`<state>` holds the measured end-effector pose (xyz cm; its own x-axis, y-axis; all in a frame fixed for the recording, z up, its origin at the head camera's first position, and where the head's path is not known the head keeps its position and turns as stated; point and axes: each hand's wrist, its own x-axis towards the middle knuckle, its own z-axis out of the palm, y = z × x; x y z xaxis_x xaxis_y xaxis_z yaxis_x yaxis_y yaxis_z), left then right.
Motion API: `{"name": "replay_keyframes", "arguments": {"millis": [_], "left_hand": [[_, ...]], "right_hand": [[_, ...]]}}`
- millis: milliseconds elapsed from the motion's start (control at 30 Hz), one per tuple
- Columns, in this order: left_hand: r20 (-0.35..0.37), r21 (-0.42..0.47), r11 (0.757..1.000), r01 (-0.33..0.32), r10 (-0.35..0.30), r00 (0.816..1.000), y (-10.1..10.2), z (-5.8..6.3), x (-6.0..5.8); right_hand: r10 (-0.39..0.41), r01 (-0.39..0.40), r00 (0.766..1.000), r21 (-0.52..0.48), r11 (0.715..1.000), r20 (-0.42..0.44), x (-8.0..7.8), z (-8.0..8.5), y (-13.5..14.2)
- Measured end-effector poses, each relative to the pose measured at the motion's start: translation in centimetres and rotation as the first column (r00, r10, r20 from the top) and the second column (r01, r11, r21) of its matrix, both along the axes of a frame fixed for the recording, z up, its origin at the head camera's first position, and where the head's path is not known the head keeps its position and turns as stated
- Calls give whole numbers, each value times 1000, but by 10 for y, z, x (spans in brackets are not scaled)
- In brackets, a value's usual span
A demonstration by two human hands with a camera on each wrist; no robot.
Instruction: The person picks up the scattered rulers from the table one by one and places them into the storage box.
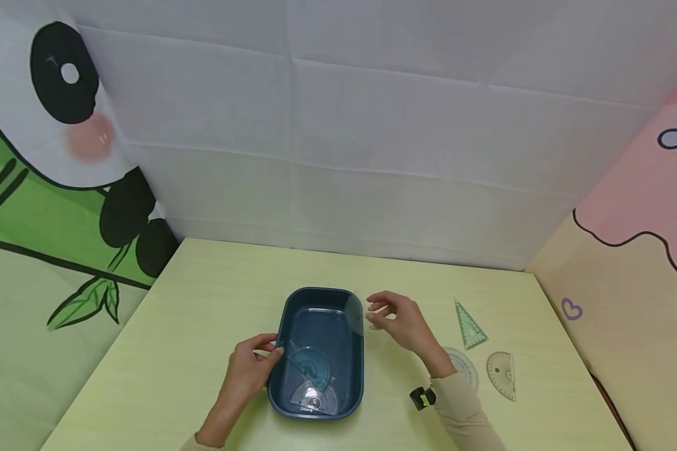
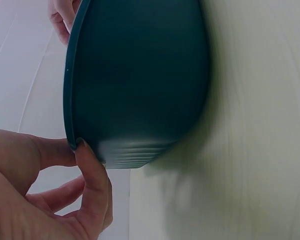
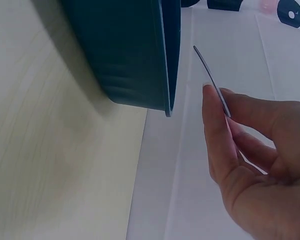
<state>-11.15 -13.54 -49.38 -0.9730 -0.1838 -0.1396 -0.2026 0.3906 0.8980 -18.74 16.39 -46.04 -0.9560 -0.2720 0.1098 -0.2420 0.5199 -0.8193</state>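
Observation:
A dark blue plastic tray (image 1: 277, 382) stands on the table. My left hand (image 1: 248, 366) pinches its left rim between thumb and fingers, as the left wrist view shows up close. Above the tray's far right corner, my right hand (image 1: 397, 321) pinches a thin transparent protractor (image 1: 354, 315) with a rounded edge. The right wrist view shows that protractor (image 3: 210, 75) edge-on, apart from the tray wall. Inside the tray lie a bluish transparent protractor (image 1: 311, 364) and a clear protractor (image 1: 323, 401), partly overlapping.
Right of the tray lie a green triangular set square (image 1: 470, 327), a clear half-round protractor (image 1: 502, 374) and a round-edged clear piece (image 1: 464, 366) partly covered by the right wrist. A black strap piece (image 1: 422, 398) sits by the right cuff. Cartoon-printed panels flank the table (image 1: 163, 338).

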Motion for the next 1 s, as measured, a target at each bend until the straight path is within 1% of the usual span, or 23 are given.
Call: {"name": "replay_keyframes", "arguments": {"millis": [167, 367, 600, 833, 1000], "left_hand": [[-17, -7, 1000, 7, -7, 1000, -1, 0, 0], [-8, -8, 1000, 8, -8, 1000, 0, -1, 0], [-26, 0, 1000, 24, -24, 999, -1, 2, 0], [-10, -5, 1000, 22, -22, 1000, 2, 2, 1], [-9, -4, 1000, 26, -26, 1000, 2, 3, 0]], "right_hand": [[14, -14, 1000, 1, 1000, 0, 0, -1, -8], [39, -39, 999, -3, 999, -17, -1, -4, -17], [59, -60, 998, 4, 998, 4, 0, -8, -24], [81, -81, 997, -6, 997, 12, 1, -11, -31], [84, -84, 996, 12, 996, 10, -1, -10, -36]]}}
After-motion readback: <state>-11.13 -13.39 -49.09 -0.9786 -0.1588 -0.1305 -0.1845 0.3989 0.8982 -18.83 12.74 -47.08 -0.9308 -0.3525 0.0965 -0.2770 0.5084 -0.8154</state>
